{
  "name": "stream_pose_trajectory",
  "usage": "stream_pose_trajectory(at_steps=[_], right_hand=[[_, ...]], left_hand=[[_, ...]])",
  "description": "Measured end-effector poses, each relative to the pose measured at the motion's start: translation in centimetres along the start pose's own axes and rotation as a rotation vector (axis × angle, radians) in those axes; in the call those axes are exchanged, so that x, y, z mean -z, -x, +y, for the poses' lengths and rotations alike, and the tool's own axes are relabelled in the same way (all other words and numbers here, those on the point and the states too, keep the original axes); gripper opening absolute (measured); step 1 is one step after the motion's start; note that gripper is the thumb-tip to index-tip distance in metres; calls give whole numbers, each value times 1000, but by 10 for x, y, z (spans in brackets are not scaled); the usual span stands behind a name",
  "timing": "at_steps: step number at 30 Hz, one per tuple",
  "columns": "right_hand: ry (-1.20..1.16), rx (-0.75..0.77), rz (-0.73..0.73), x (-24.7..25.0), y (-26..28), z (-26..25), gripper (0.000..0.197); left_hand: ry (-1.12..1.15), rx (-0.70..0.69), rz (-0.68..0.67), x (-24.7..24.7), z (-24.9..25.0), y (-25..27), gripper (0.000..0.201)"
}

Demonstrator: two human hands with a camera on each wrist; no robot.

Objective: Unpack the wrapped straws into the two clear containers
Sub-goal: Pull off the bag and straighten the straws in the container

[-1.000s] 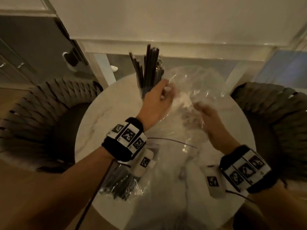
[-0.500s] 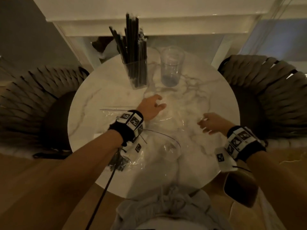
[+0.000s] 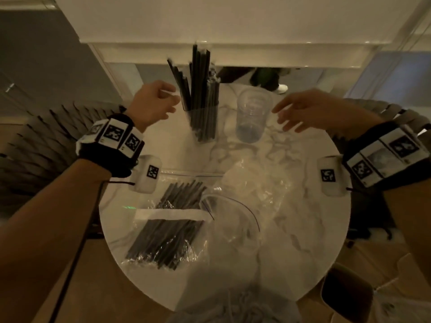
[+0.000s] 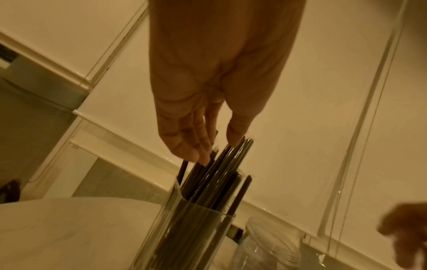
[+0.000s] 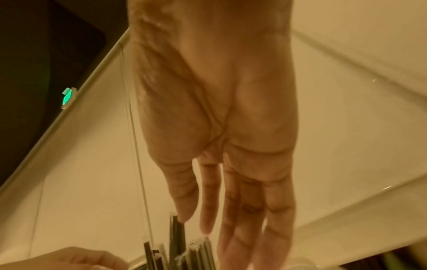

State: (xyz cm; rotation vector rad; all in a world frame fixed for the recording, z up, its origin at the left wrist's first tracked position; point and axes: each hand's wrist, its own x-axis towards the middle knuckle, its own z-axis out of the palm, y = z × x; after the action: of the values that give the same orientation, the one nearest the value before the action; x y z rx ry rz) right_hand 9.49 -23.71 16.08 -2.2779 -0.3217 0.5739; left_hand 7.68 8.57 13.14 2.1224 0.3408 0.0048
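Left hand point(image 3: 151, 102) is raised beside the left cup point(image 3: 202, 123), fingers loosely curled, holding nothing; in the left wrist view its fingertips point(image 4: 191, 153) sit at the straw tops, contact not confirmed. Right hand point(image 3: 312, 110) hovers just right of the right cup point(image 3: 253, 117), fingers spread and slack, gripping nothing.

Left cup is packed with black straws point(image 3: 198, 89) standing upright; judged done, or nearly so. Right cup holds no straws, only a bluish tint at its base.

One pack point(image 3: 168, 227) of straws lies sealed at the near left of the table point(image 3: 314, 241), a white band across it; untouched, as far as can be seen. Beside it, toward the middle, lies an empty wrapper point(image 3: 247, 194), crumpled.

Assessment: roughly half complete; one cup filled, one wrapper spent; remaining work is to open the second pack and load the right cup. Both hands are well clear of that pack.
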Motion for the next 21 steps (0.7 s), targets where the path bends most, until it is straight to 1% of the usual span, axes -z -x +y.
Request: stream_pose_trajectory(at_steps=[2, 3, 5, 7, 9, 10, 11, 12, 13, 14, 15, 17, 18, 19, 21], right_hand=[[-85, 69, 32, -10, -35, -15, 24], [-137, 81, 39, -18, -54, -21, 31], [-257, 58, 40, -37, -91, -32, 50], [-304, 5, 37, -54, -126, -39, 74], [-274, -35, 7, -66, -154, -43, 93], [-246, -30, -14, -69, -166, -43, 100], [-215, 2, -31, -71, -177, -44, 104], [-178, 63, -38, -72, -186, -47, 103], [-141, 140, -31, -72, -193, -50, 96], [-107, 212, -10, -70, -198, -54, 88], [-89, 274, 14, -67, -201, -58, 80], [-127, 358, 41, -59, -201, -64, 69], [-168, 362, 43, -54, -200, -64, 69], [-197, 346, 41, -51, -200, -62, 73], [-172, 282, -3, -48, -201, -56, 88]], left_hand=[[0, 25, 59, -6, -2, -20, 55], [-40, 51, 72, -11, -4, -30, 69], [-152, 101, 58, -26, -7, -49, 102], [-182, 153, 22, -41, -9, -63, 127], [-227, 165, 25, -53, -11, -77, 141], [-256, 148, 17, -57, -11, -84, 145], [-246, 118, 2, -61, -14, -90, 149], [-195, 80, -8, -63, -20, -99, 152], [-135, 42, 1, -65, -32, -110, 150], [-96, 12, 2, -66, -47, -121, 142], [-78, -9, 3, -64, -56, -127, 131], [-58, 9, 7, -52, -48, -123, 107], [-15, 8, -11, -45, -37, -117, 95], [26, 6, -63, -39, -32, -115, 80], [69, -33, -216, -27, -22, -111, 52]])
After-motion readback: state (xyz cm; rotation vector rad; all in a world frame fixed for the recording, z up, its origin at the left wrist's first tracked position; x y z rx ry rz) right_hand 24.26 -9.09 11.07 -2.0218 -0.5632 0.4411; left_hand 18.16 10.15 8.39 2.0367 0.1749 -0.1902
